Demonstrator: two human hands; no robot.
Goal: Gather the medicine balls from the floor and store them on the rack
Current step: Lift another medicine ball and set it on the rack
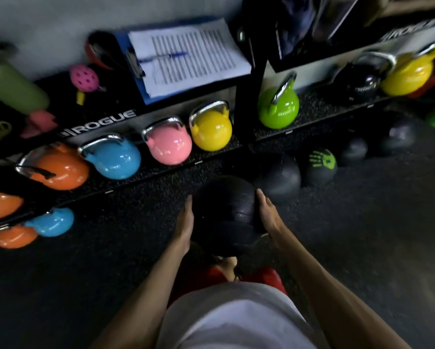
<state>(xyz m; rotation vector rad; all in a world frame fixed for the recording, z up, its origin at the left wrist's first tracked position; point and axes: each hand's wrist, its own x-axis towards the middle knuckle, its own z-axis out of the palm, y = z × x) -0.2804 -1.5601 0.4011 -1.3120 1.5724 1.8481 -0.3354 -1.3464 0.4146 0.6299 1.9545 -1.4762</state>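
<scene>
In front of the rack (103, 122), above the dark floor (110, 248), the person is holding a black medicine ball (226, 212) between both hands. The left hand (185, 222) is pressing flat against the ball's left side and the right hand (266, 212) is pressing against its right side. The fingers are lying straight along the curve rather than hooking underneath, as far as the view shows. Because only this sideways squeeze seems to be carrying the ball, it is probably at risk of slipping down and dropping near the person's feet. The nearest shelf is also looking crowded: a yellow kettlebell (211, 132), a pink kettlebell (169, 147) and a blue kettlebell (114, 159) are sitting side by side near its front edge. A ball pushed in there could knock one of them or roll back off the edge. Four more dark balls (278, 175) are lying at the foot of the rack to the right, one bearing a green handprint (320, 166), and could get in the way of a step that way. The floor and the shelf tops are showing a speckled, rubbery black surface, likely grippy. A clipboard (186, 56) with papers is resting on the top shelf against a grey wall, and the dim, blurred lighting is making the black balls hard to pick out.
</scene>
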